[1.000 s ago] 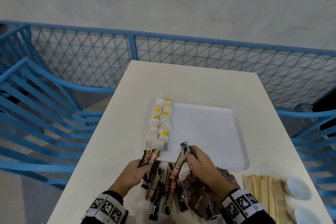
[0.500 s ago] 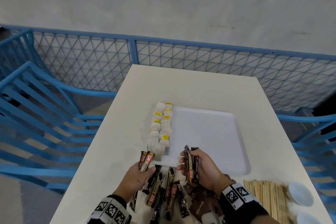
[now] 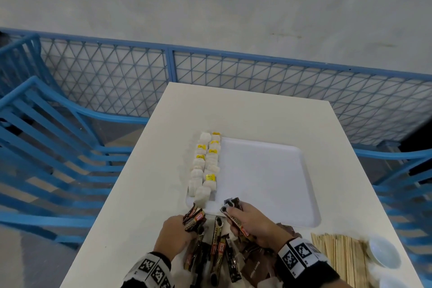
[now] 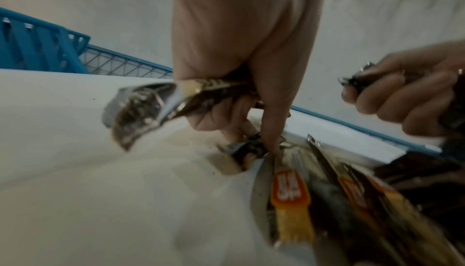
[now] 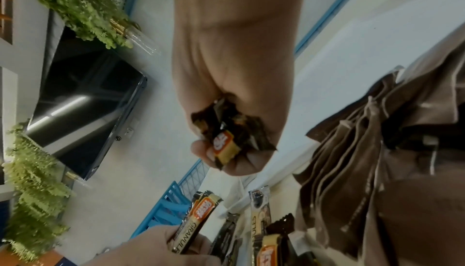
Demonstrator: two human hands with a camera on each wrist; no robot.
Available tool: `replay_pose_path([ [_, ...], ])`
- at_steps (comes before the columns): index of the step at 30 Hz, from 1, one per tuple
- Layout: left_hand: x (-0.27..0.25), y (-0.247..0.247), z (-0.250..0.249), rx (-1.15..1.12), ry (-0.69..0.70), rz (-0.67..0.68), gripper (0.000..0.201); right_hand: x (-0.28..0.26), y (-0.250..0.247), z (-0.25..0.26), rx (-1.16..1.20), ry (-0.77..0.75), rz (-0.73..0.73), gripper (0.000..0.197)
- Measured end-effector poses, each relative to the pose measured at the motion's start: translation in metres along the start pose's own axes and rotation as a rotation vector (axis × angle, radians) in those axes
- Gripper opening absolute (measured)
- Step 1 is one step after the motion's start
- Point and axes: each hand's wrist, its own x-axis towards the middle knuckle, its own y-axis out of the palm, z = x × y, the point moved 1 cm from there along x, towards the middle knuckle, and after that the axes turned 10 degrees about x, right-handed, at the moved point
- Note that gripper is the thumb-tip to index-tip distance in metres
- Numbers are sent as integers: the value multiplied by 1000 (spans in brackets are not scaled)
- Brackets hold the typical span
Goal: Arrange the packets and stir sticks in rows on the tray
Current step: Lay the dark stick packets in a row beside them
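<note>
A white tray (image 3: 264,182) lies on the table with two rows of white packets (image 3: 205,163) along its left edge. My left hand (image 3: 175,232) grips a couple of dark coffee stick packets (image 3: 195,216), and its fingertips reach into the loose pile of coffee sticks (image 3: 218,252) at the table's near edge. My right hand (image 3: 247,222) holds a bunch of coffee sticks (image 5: 226,137) just over the tray's near rim. Brown flat packets (image 3: 254,266) lie under my right wrist. Wooden stir sticks (image 3: 339,257) sit in a heap at the near right.
Two small white bowls (image 3: 383,250) stand to the right of the stir sticks. Blue chairs (image 3: 46,147) flank the table on both sides, and a blue mesh fence (image 3: 233,72) runs behind it.
My right hand lifted a bunch of coffee sticks from the pile and turned them nearly upright near the tray's front edge. My left hand kept its sticks and dipped back toward the pile.
</note>
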Motion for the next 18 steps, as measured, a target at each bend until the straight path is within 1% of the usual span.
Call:
replay_pose_path([
  [2,-3,-7,2,-110,-36,15,29,0,1,1,-34,-35,-10,21],
  [4,-8,-18,0,-272,-53,7,24,1,2,4,-108,-90,-11,19],
  [6,-15,-31,-10,-462,-20,15,22,2,5,10,-205,-126,-5,18],
  [8,-21,-43,-25,-635,29,46,21,3,11,17,-232,-158,-3,17],
  [10,-22,-50,-42,-789,58,83,20,5,20,25,-166,-177,-20,19],
  [12,-20,-52,-58,-907,42,106,18,8,28,33,-62,-205,-43,20],
  [15,-17,-53,-77,-1022,31,102,2,14,36,40,78,-238,-75,25],
  [17,-16,-52,-83,-1025,53,79,15,16,38,43,158,-211,-117,32],
  [18,-16,-51,-86,-1007,65,62,18,18,37,43,194,-190,-136,34],
])
